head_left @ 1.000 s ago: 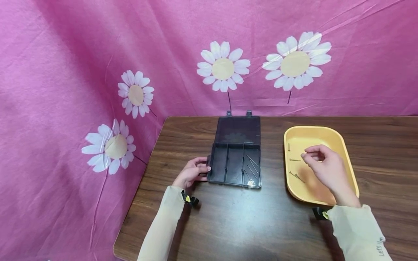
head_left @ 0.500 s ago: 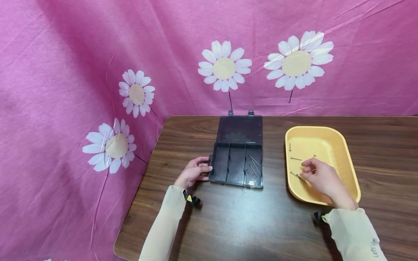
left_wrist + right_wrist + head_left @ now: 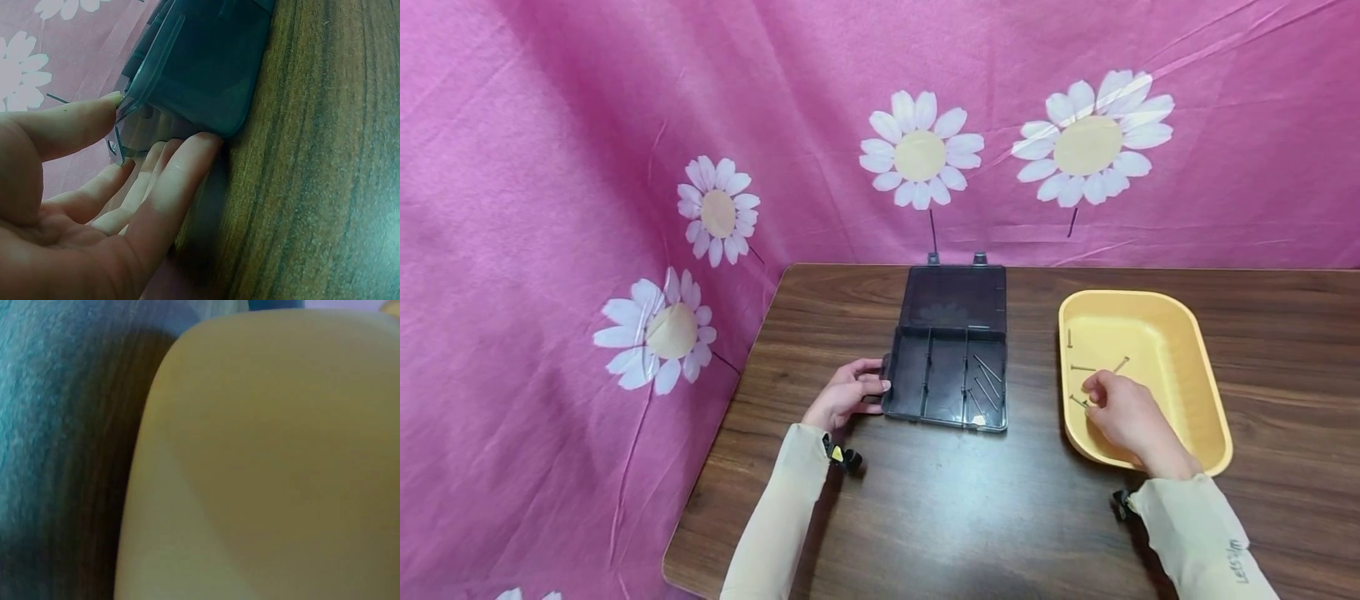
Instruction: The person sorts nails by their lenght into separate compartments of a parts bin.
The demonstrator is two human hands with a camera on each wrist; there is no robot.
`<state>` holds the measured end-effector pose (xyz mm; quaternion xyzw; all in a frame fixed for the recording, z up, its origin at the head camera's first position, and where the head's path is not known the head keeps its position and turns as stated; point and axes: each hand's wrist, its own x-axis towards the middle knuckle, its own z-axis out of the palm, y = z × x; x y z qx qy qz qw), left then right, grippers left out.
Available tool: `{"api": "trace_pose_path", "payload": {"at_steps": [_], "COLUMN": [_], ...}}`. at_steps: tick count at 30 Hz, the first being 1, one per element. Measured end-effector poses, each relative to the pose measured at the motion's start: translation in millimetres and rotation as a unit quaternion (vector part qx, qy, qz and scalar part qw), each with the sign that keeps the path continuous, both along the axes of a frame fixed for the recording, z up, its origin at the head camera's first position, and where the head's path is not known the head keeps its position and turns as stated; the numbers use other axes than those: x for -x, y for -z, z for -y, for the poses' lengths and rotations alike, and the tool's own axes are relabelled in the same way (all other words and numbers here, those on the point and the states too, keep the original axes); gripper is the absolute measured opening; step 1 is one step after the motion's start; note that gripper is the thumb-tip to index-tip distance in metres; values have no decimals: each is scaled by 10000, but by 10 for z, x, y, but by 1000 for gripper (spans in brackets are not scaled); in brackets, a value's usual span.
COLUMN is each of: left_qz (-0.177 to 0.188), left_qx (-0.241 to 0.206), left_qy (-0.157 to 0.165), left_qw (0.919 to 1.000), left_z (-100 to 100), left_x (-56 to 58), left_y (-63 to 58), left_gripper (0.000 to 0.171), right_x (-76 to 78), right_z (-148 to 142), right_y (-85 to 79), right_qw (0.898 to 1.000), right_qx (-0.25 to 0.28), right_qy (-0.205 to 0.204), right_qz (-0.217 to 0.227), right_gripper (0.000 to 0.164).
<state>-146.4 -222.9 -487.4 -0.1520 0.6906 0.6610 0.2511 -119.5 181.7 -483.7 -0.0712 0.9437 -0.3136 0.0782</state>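
A dark see-through compartment box [image 3: 946,379] lies with its lid [image 3: 955,297] folded back; several long thin screws [image 3: 987,383] are in its right compartment. My left hand [image 3: 846,393] grips the box's left side, thumb on the rim and fingers against the side wall, as the left wrist view [image 3: 119,206] also shows. My right hand [image 3: 1131,417] is down inside a yellow tray [image 3: 1206,375], fingers bent beside a screw [image 3: 1078,402]; its fingertips are partly hidden, and I cannot tell whether they pinch one. More screws [image 3: 1082,367] lie around it.
The tray's outer wall [image 3: 269,456] fills most of the right wrist view. Both containers stand on a brown wooden table [image 3: 955,517]. A pink cloth with daisies [image 3: 820,125] hangs along the table's back and left edges.
My right hand has moved down and left in the tray, toward the screws at its lower left; a screw behind it has come into view. The left hand keeps its grip on the box.
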Motion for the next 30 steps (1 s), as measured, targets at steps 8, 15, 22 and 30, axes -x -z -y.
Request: {"api": "trace_pose_path", "payload": {"at_steps": [8,15,22,30], "left_qz": [-38,-11,23,-41], "left_qx": [84,-12,-9,8], "left_qy": [7,-27,40,74], "left_qw": [10000,10000,10000,10000], "left_z": [-3,2,5,-2], "left_x": [-18,-15,8,13], "left_y": [31,19,-3,10], "left_gripper": [52,53,52,53], "right_x": [15,11,30,39], "right_z": [46,46,56,50], "right_y": [5,-22,-37,-38], "right_qw": [9993,9988,9976,9969], "right_qx": [-261,-272,-294,-259], "right_qy": [-154,-233,-232,-218], "right_qz": [215,344,579,706], "right_gripper": [21,23,25,25]}}
